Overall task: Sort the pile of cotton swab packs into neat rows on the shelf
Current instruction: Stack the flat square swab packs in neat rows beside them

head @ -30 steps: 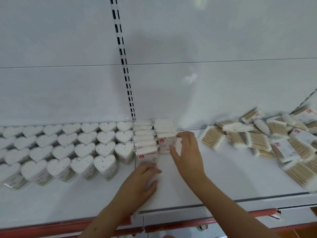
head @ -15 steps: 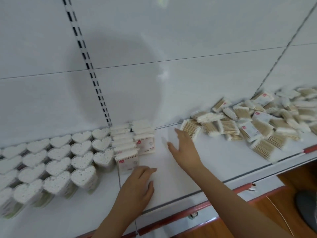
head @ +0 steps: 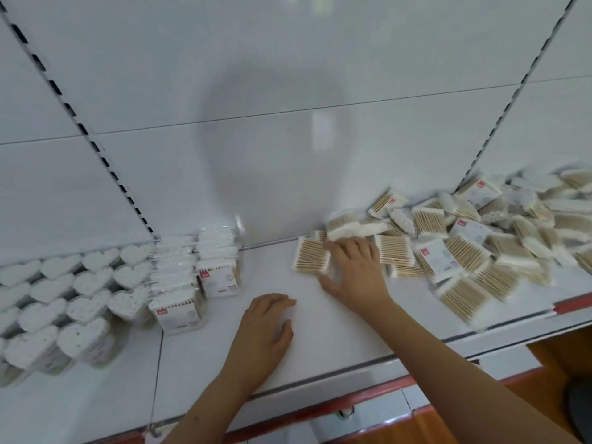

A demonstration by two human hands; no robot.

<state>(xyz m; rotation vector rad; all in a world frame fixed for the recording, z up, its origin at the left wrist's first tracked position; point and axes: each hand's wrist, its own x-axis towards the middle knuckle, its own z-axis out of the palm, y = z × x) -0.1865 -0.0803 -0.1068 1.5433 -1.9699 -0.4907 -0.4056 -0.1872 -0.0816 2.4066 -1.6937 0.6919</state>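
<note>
Now our right hand (head: 355, 267) spreads wide on the pile of cotton swab packs (head: 464, 238); our left hand (head: 266, 331) rests flat, fingers relaxed, left of that pile.

I see the loose pile of cotton swab packs (head: 474, 238) heaped at the shelf (head: 320, 315) right end against the back edge, wooden sticks showing. 2 upright rows of packs (head: 195, 270) stand left of centre, labels facing the front edge.

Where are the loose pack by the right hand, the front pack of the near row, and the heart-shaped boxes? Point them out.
loose pack (head: 311, 259), head view, middle of its wooden sticks.
front pack (head: 177, 315), head view, printed label face.
heart-shaped boxes (head: 83, 307), head view, one box's white top.
</note>
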